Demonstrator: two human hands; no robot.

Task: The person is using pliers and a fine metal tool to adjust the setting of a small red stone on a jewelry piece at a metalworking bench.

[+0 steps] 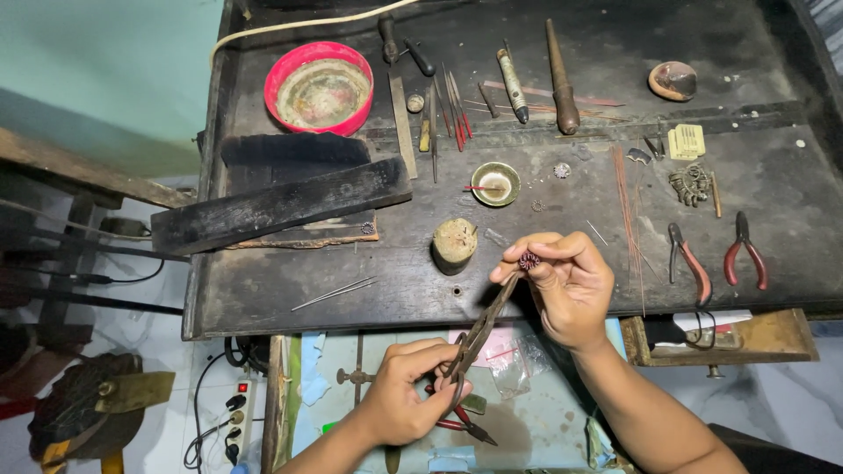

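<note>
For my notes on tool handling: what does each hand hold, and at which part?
The left hand holds the long metal tongs at the handle end. The right hand pinches a small round ornament between its fingertips, at the tongs' tip.

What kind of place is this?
Likely a small jeweller's or metalsmith's workbench: a dark, worn bench laid with hand tools, red-handled pliers, thin wire rods. The left hand works metal tongs on a tiny round ornament held by the right hand.
</note>
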